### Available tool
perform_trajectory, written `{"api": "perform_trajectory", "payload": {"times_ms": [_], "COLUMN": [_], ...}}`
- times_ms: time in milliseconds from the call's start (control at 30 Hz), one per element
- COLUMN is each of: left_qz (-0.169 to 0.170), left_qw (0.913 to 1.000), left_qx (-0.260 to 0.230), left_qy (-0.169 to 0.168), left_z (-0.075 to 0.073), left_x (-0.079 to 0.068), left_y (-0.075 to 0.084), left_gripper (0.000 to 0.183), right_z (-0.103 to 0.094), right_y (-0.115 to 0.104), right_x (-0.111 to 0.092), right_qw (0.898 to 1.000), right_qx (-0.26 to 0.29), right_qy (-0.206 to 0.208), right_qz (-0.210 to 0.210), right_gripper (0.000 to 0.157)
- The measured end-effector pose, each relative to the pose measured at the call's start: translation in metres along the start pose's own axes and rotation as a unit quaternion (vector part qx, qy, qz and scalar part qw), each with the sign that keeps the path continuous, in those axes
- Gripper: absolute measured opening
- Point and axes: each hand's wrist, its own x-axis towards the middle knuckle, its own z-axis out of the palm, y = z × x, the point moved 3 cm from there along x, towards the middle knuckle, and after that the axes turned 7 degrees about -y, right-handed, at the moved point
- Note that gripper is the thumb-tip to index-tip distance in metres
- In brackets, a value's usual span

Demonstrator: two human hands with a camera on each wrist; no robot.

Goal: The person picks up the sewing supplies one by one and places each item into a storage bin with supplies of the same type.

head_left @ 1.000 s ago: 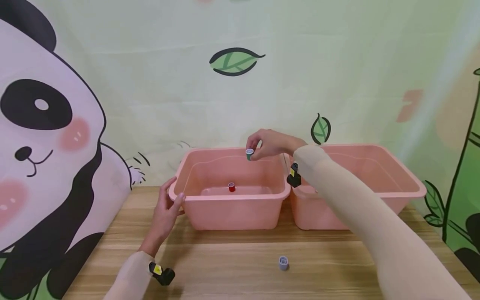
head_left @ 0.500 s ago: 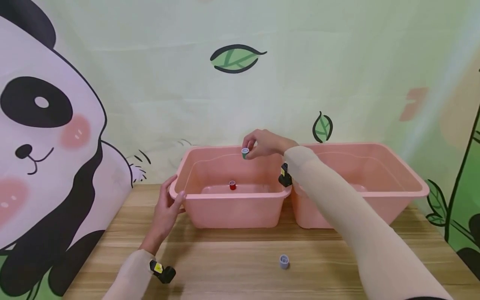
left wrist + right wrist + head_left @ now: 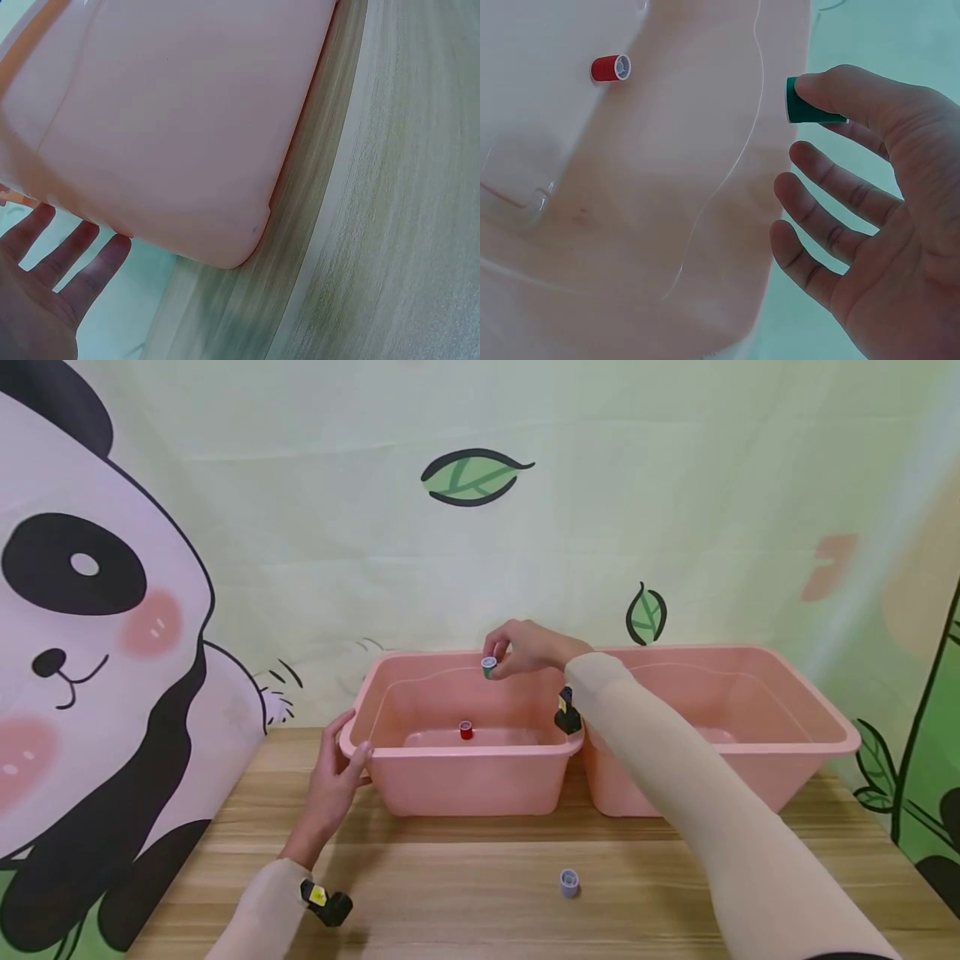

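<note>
In the head view, my right hand [image 3: 528, 646] is over the left pink plastic tub [image 3: 465, 783], near its back right rim. Thumb and finger pinch a small green thread spool [image 3: 814, 103] with a pale end; the other fingers are spread below it in the right wrist view. A red thread spool [image 3: 611, 68] with a white end lies on the tub's floor. At the tub's front left corner, my left hand [image 3: 332, 785] holds the rim, thumb at the front and fingers along the side. Those fingers [image 3: 97, 270] meet the tub's side in the left wrist view.
Beside it stands a second pink tub [image 3: 795, 781], partly behind my right forearm. A pale grey spool [image 3: 569, 883] stands on the wooden table [image 3: 450, 893] in front of the tubs. A printed cloth [image 3: 300, 527] with a panda and leaves hangs behind.
My right hand has moved slightly left over the left tub with the green thread spool, then nearly stopped. My left hand stays at the tub's corner.
</note>
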Motion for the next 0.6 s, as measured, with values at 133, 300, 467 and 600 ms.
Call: {"api": "perform_trajectory", "payload": {"times_ms": [133,300,467,600], "left_qz": [0.003,0.003,0.002,0.001], "left_qw": [1.0000,1.0000,1.0000,1.0000], "left_qx": [-0.004,-0.003,-0.005,-0.008], "left_qy": [0.000,-0.001,0.001,0.002], "left_z": [-0.0001,-0.0008,-0.0010,0.0002], "left_x": [0.0001,0.0003,0.0003,-0.0005], "left_y": [-0.0002,-0.0015,-0.0018,0.0000], "left_gripper": [0.063,0.064,0.063,0.063], "right_z": [-0.0002,0.0002,0.0001,0.0008], "right_y": [0.0004,0.0013,0.0004,-0.0003], "right_x": [0.0000,-0.0005,-0.0024,-0.0041], "right_qw": [1.000,1.000,1.000,1.000], "right_qx": [0.001,-0.007,-0.005,0.001], "right_qy": [-0.001,-0.005,-0.013,-0.012], "right_qz": [0.000,0.013,0.017,0.020], "right_gripper": [0.017,0.039,0.059,0.062]}}
